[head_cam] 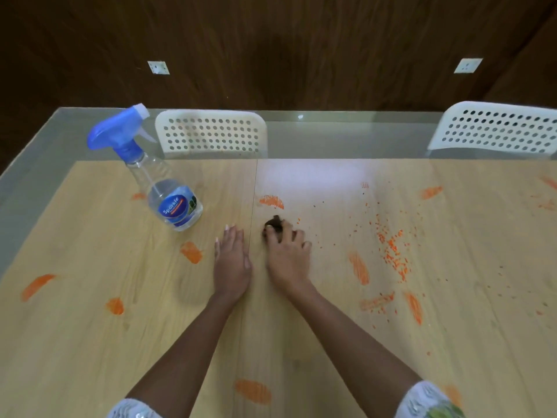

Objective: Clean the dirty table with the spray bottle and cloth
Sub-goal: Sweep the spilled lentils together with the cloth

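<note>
head view looks down on the dark brown cloth (273,225), bunched into a small wad on the table (90,342) near its middle, just right of the seam between two wooden panels. right hand (287,251) grips the cloth, fingers curled over the wad and pressing it to the surface. left hand (232,260) lies flat on the wood just beside it, palm down, fingers straight and close together, holding nothing. spray bottle (164,188) stands upright well to the left and farther back, clear body with a blue label and a blue trigger head. orange smears (271,202) mark the tabletop on all sides, one just beyond the cloth, and a scatter of orange crumbs (391,251) lies to the right of the hands. two white perforated chairs (211,134) sit at the far edge, against a dark wood wall with two sockets.
</note>
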